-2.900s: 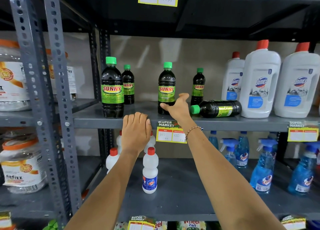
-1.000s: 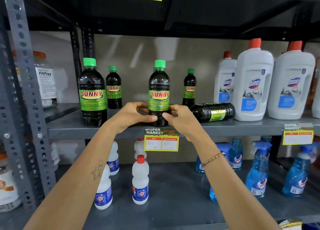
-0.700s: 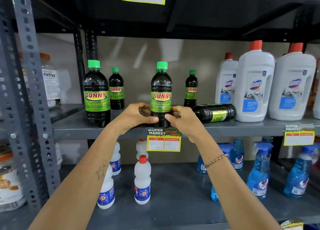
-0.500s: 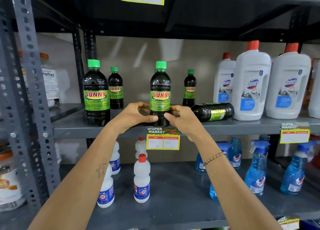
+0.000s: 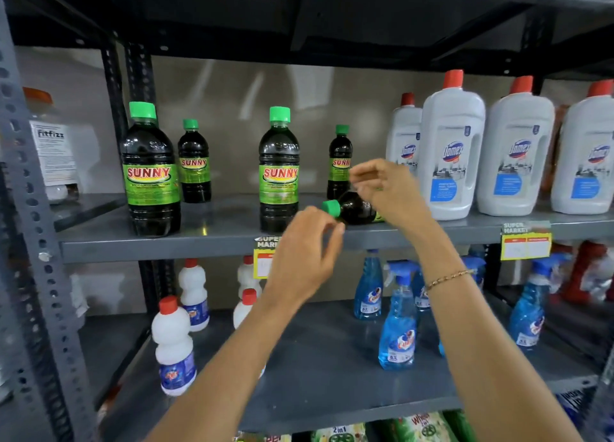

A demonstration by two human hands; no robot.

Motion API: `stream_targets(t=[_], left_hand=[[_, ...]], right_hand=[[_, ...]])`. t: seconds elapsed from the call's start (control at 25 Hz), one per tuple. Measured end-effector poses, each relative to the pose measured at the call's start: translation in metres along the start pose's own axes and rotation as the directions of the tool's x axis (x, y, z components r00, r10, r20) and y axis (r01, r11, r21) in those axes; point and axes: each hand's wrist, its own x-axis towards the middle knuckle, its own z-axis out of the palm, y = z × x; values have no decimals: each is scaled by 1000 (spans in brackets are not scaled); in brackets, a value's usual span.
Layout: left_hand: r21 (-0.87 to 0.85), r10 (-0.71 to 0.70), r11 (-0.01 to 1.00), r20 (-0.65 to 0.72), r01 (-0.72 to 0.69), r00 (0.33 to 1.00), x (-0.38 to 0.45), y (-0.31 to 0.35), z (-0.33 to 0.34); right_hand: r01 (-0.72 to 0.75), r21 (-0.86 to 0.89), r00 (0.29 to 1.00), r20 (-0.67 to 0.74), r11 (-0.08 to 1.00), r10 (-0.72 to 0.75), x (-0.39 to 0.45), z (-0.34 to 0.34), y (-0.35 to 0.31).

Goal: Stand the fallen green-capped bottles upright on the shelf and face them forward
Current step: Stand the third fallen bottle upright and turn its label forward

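Left hand (image 5: pixel 304 252): nearest, fingers loosely curled, empty, just below and beside the cap; right hand (image 5: pixel 387 189): fingers spread, hovering over the body, contact unclear, no grasp seen; fallen bottle (image 5: pixel 352 209): on its side on the middle shelf (image 5: pixel 159 245), near the front edge, long axis left-right, green cap toward the left hand, base hidden behind the right; open room: bare shelf between upright bottle (image 5: pixel 279 172) on the left and white jugs (image 5: pixel 452 149) on the right; small bottle (image 5: pixel 339 162) stands close behind; likely next: grip and tip up.

Fallen bottle (image 5: pixel 355 210) mostly hidden behind right hand (image 5: pixel 393 192), both hands motion-blurred, price tag (image 5: pixel 264 259) half covered
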Motion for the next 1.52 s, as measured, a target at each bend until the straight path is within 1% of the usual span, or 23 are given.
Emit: stream_targets(t=[0.04,0.08,0.12,0.16,0.2,0.24,0.28,0.36,0.44,0.52,0.6,0.64,0.72,0.8,0.88,0.96,1.04,1.2,1.28,1.4,1.52], left_hand=[[119,38,992,31,-42,999,-3,5,21],[224,24,974,32,-31,999,-4,7,39],[302,-30,953,13,25,999,-4,6,51],[357,-92,929,-27,96,995,-4,7,63],[404,-140,901,-71,157,988,-3,7,72],[440,-173,874,-117,207,978,-2,6,80],[467,-191,849,-160,245,968,-1,6,88],[502,-199,816,-223,287,954,0,6,94],[542,-207,779,-255,317,945,-1,8,99],[578,-209,747,-264,328,942,-2,8,100],[607,-188,735,-247,303,951,-2,8,99],[631,-168,728,-215,268,962,-1,6,98],[691,-129,702,-114,172,985,1,2,93],[717,-84,691,-51,95,995,3,-4,89],[719,-37,694,-24,43,999,3,-11,86],[725,-2,689,-29,22,1000,3,-14,84],[728,0,685,-43,32,999,2,-14,85],[715,-15,697,-63,56,998,-3,-11,87],[701,-25,710,-64,63,998,-3,-10,86],[686,-15,725,-70,59,997,-6,-10,86],[675,-22,736,-64,59,998,-4,-9,84]], right_hand=[[39,-89,999,40,995,-35,7,-18,7],[69,-191,992,119,979,-46,15,-33,14],[75,-278,971,237,958,-7,23,-46,22],[67,-362,926,371,930,77,31,-57,30],[72,-448,861,479,891,171,38,-62,36],[101,-510,805,546,854,231,45,-63,41],[144,-542,774,583,828,247,51,-61,45],[211,-551,751,620,807,227,62,-53,51],[217,-546,741,632,809,228,72,-48,56],[218,-557,773,600,802,207,76,-45,61],[230,-574,837,528,786,140,76,-42,68],[227,-557,873,480,799,86,75,-40,72],[147,-425,939,344,893,9,72,-37,76],[29,-206,983,182,978,9,66,-34,74],[-62,19,994,87,998,60,61,-25,72],[-152,158,987,82,976,140,53,-14,69],[-222,231,974,96,947,205,46,-6,66],[-216,215,973,124,952,193,37,-1,68],[-226,216,968,163,950,193,35,-2,73],[-289,272,943,247,918,224,35,-5,78],[-328,342,935,249,881,252,37,-6,79]])
